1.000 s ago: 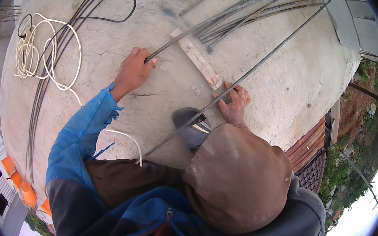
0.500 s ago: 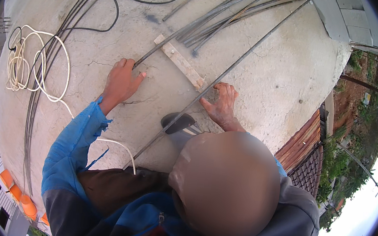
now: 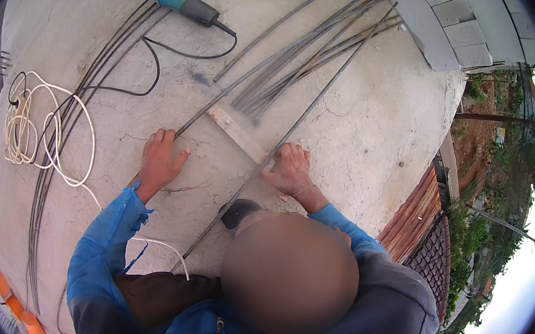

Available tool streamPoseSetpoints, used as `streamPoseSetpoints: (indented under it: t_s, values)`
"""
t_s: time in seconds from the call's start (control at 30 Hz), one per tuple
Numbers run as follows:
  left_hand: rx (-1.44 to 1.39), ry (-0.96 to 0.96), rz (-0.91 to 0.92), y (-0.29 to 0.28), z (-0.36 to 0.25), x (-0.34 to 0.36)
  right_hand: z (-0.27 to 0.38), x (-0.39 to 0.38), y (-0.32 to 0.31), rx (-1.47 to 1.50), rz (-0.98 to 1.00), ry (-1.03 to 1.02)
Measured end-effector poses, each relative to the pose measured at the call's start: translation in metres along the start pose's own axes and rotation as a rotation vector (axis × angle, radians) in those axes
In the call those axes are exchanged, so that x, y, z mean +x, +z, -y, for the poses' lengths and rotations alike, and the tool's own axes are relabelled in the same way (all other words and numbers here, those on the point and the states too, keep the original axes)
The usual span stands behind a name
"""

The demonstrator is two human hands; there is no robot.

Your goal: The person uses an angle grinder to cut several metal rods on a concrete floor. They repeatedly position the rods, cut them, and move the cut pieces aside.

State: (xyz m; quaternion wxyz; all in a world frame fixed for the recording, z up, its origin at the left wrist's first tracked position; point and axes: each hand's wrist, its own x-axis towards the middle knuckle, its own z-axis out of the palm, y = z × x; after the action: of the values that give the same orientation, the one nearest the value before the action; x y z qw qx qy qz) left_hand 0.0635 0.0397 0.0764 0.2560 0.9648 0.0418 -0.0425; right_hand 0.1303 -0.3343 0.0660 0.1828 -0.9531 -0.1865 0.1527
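A long thin steel rod lies aslant on the concrete, crossing the near end of a short wooden strip. At that crossing, my right hand has its fingers curled and its thumb against the rod, closed on it. Another steel rod crosses the strip's far end. My left hand is closed over this rod's near part, the thumb apart from the fingers; the rod beneath the palm is hidden. Several shorter rods lie bunched between the two, their near ends blurred.
An angle grinder with a black cable lies at the upper left. Beside it run several long rods and a coiled white cord. A rusty metal sheet borders the slab on the right. Grey blocks stand at the top right.
The view has shifted, bringing the whole grinder into sight. My right hand sits closer to the wooden strip's end. My left hand stays on its rod.
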Motion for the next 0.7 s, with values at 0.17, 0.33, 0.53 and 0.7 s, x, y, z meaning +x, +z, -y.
streamPoseSetpoints:
  t_s: [0.17, 0.33, 0.53, 0.7]
  values:
    - [-0.005, -0.008, 0.033, 0.001, 0.001, -0.002, -0.002, -0.002, -0.001, -0.001, -0.043, -0.090]
    - [-0.033, -0.015, 0.123, 0.008, -0.017, -0.011, 0.001, 0.006, 0.003, 0.014, -0.047, -0.079]
    - [0.076, 0.029, 0.174, 0.010, -0.021, -0.022, 0.021, 0.024, -0.017, -0.154, 0.112, 0.017]
    - [0.045, -0.041, 0.169, 0.010, -0.013, -0.044, 0.033, 0.025, -0.030, -0.415, 0.104, -0.189]
